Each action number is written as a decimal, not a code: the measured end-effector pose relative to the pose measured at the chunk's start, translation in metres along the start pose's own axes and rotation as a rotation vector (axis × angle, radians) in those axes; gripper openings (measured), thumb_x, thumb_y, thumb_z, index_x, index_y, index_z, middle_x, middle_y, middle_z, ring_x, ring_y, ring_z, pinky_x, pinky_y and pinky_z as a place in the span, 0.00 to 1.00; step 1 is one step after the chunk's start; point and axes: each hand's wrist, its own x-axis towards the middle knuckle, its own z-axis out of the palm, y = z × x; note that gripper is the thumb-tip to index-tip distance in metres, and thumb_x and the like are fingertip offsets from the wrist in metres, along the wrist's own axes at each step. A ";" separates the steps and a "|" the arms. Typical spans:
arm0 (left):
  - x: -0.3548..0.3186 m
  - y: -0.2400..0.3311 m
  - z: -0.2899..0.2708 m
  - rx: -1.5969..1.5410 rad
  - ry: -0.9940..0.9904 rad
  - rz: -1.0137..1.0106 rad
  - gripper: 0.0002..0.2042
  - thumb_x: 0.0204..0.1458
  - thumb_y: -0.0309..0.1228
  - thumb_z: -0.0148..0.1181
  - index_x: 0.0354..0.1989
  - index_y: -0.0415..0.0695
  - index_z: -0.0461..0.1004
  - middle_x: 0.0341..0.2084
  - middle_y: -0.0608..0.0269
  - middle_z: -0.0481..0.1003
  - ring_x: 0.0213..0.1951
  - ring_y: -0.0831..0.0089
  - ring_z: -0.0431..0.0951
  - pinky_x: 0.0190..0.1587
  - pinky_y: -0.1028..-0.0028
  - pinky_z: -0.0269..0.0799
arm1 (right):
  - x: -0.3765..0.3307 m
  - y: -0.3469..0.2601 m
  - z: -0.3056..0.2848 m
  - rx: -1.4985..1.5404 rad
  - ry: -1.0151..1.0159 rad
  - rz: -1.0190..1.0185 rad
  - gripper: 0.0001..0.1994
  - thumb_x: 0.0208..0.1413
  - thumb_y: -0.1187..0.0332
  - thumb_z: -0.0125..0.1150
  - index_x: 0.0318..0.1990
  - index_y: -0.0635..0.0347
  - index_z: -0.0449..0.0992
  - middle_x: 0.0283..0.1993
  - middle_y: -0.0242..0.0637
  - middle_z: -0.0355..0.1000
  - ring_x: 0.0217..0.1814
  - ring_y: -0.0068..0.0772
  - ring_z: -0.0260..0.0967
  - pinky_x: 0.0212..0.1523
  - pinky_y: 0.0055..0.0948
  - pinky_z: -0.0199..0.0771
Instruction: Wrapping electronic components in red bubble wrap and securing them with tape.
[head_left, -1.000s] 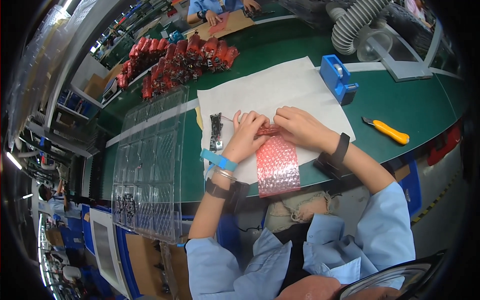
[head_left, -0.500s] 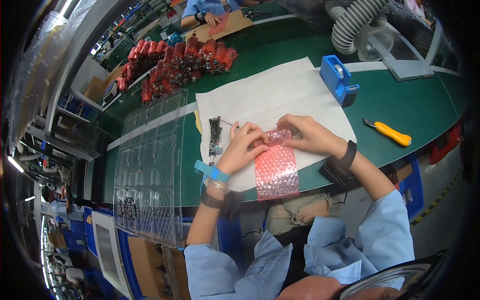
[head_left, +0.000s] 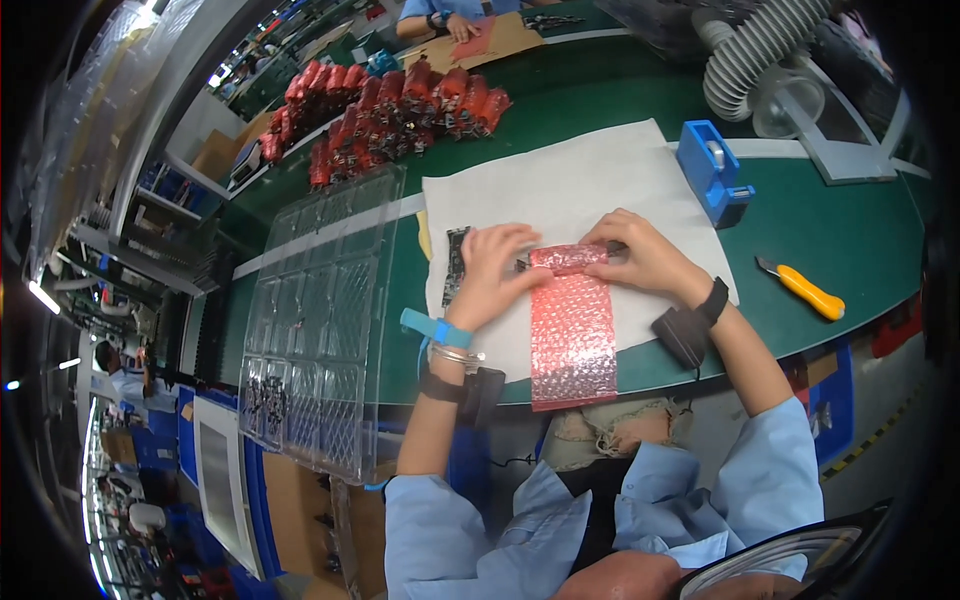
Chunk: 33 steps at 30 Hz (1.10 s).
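A sheet of pink bubble wrap (head_left: 573,345) hangs over the table's front edge. Its far end is wound into a short roll (head_left: 567,258), with small dark parts showing at the ends. My left hand (head_left: 495,265) grips the roll's left end, thumb on the near side and fingers curved beyond it. At the right end, my right hand (head_left: 645,262) pinches the roll between thumb and fingers. Beside my left hand lies a black circuit board (head_left: 456,262), partly covered by that hand. What is inside the roll is mostly hidden.
White paper (head_left: 560,185) covers the green table. A clear plastic tray (head_left: 310,320) stands left, and red wrapped bundles (head_left: 400,110) are piled far left. To the right are a blue tape dispenser (head_left: 712,170), a yellow cutter (head_left: 808,293) and a grey hose (head_left: 750,70). Another person's hand (head_left: 462,28) works opposite.
My left hand has shifted from on top of the roll to its left end, so more of the roll shows. My right hand remains at the right end. The whole view has shifted slightly.
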 end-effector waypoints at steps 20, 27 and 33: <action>-0.020 -0.052 -0.069 -0.199 0.081 -0.740 0.17 0.45 0.33 0.69 0.41 0.36 0.78 0.25 0.63 0.76 0.29 0.78 0.73 0.35 0.78 0.69 | -0.003 0.006 0.002 -0.025 0.045 -0.037 0.15 0.44 0.66 0.67 0.39 0.62 0.78 0.38 0.41 0.73 0.45 0.41 0.67 0.50 0.35 0.67; 0.003 0.009 -0.048 -0.229 -0.036 -0.402 0.16 0.44 0.30 0.69 0.42 0.40 0.79 0.31 0.63 0.75 0.36 0.74 0.74 0.42 0.76 0.68 | -0.004 0.007 0.001 -0.040 0.050 -0.035 0.15 0.44 0.65 0.68 0.39 0.63 0.78 0.37 0.41 0.73 0.46 0.42 0.67 0.52 0.35 0.66; 0.018 0.026 -0.014 0.031 -0.167 -0.265 0.16 0.42 0.33 0.69 0.42 0.47 0.80 0.33 0.63 0.73 0.40 0.66 0.71 0.53 0.68 0.62 | -0.002 0.008 0.004 -0.022 0.079 -0.061 0.16 0.44 0.65 0.68 0.40 0.63 0.78 0.36 0.41 0.73 0.45 0.43 0.68 0.52 0.34 0.66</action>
